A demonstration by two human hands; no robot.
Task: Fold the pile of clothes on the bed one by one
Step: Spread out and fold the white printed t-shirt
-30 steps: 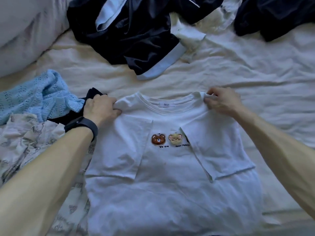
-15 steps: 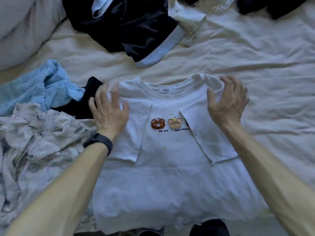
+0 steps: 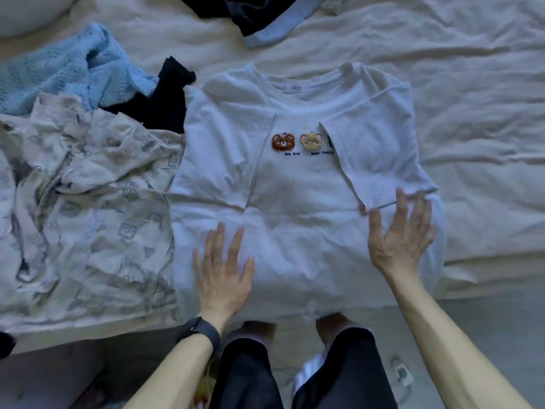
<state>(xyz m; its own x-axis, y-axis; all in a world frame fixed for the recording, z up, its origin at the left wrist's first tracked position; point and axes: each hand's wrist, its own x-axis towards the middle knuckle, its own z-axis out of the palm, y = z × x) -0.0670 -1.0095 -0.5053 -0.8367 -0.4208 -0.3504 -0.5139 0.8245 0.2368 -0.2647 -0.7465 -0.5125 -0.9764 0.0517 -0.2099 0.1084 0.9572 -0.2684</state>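
Tee (image 3: 300,187) lies face-up on the bed (image 3: 472,113), sleeves (image 3: 227,160) folded in. Left hand (image 3: 224,273) and right hand (image 3: 401,240) rest flat, fingers spread, on its lower half — gripping nothing. Next, likely: lift hem (image 3: 295,304) to collar (image 3: 295,85).

Bare sheet (image 3: 486,128) lies right; printed garment (image 3: 88,216) crowds left
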